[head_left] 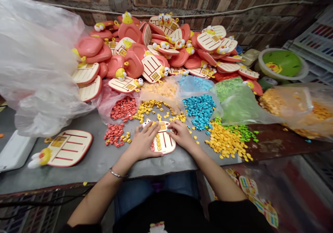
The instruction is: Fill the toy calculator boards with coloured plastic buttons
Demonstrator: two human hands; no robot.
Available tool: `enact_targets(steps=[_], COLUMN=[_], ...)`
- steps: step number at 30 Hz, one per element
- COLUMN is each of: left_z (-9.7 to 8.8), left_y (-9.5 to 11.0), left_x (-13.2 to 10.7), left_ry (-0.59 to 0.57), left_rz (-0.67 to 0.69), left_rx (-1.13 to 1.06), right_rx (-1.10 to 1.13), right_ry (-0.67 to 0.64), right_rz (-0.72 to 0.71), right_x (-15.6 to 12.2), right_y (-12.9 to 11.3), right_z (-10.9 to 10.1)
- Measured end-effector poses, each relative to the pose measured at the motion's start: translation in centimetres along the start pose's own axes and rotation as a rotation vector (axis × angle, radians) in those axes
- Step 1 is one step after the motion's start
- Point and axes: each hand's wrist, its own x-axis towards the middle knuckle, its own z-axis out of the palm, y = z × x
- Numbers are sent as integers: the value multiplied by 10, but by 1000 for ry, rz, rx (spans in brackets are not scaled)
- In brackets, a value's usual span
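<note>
A cream toy board (164, 142) with red lines and a yellow chick head lies on the grey table in front of me. My left hand (144, 140) rests on its left side, fingers curled over it, holding it down. My right hand (180, 133) is at the board's upper right, fingertips pinched on a small blue piece that is hard to make out. Several yellow pieces sit in the board's left row. Loose heaps of small pieces lie just beyond: red (122, 108), yellow (149, 108), blue (199, 108), orange-yellow (225, 142) and green (240, 130).
A big pile of pink and cream chick boards (156, 52) fills the back of the table. Another board (66, 148) lies at the left. A large clear plastic bag (33, 63) bulges on the left. A green bowl (282, 63) and bagged pieces (299, 109) are at the right.
</note>
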Motion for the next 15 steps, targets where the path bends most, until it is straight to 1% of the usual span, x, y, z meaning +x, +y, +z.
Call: enact_targets(steps=[7,11,15], left_z=[0,1,2], left_y=[2,3,4], left_x=[2,2,1], left_ry=[-39,-23,-13], left_rz=[-8,-4,0], left_rx=[-38,-54,-63], right_rx=[-142,-205,-363], right_ry=[5,8,69], right_rz=[-114,-147,-138], right_x=[-3,-4,-6], right_y=[-1,-1,-3], right_z=[3,7,15])
